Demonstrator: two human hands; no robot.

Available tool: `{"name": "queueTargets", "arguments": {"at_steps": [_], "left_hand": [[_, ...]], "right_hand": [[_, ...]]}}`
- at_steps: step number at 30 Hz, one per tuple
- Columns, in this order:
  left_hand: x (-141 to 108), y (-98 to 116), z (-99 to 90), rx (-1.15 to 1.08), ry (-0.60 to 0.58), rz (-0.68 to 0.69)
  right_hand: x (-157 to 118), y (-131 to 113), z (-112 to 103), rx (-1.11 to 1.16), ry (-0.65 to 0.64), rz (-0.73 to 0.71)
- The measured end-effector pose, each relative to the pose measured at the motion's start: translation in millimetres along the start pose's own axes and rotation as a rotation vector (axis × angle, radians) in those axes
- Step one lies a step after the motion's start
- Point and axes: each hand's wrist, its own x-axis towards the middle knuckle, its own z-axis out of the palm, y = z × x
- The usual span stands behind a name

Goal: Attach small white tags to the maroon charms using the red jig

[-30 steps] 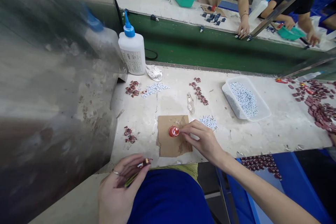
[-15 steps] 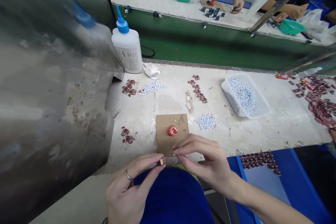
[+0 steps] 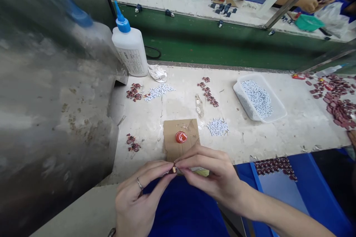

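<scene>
My left hand (image 3: 139, 200), a ring on one finger, pinches a small dark red piece (image 3: 174, 170) with a pale tan part facing up. From the other side, the fingertips of my right hand (image 3: 214, 170) are closed and meet this piece; whatever they hold is too small to make out. Just beyond the hands lies a square of brown cardboard (image 3: 171, 148), and on it stands a small round red cap-like dish (image 3: 181, 137) with something shiny in it. A pile of tiny white-and-blue bits (image 3: 217, 127) lies to the right of the cardboard.
A clear plastic tub (image 3: 278, 114) holds more white bits. Dark red pieces (image 3: 210, 96) lie in small groups. A white bottle with blue nozzle (image 3: 130, 52) stands beside a metal panel (image 3: 55, 118) at left. A blue crate (image 3: 314, 185) sits low right. Co-workers sit across the green divider (image 3: 194, 40).
My right hand has moved left, and its fingertips now meet the piece in my left hand. The view has shifted slightly. Across the divider, a co-worker's hand has lifted from the bench.
</scene>
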Motion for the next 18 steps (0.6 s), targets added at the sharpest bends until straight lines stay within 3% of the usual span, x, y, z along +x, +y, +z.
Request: {"name": "queueTargets", "arguments": {"at_steps": [5, 11, 18], "left_hand": [[-1, 1, 1.5, -0.033, -0.001, -0.030], [-3, -1, 1.8, -0.029, 0.020, -0.020], [-2, -1, 3.8, -0.017, 0.053, 0.005]], "right_hand": [[2, 0, -2, 0.016, 0.052, -0.017], [3, -2, -1, -0.003, 0.017, -0.023], [-7, -2, -1, -0.250, -0.063, -0.135]]}}
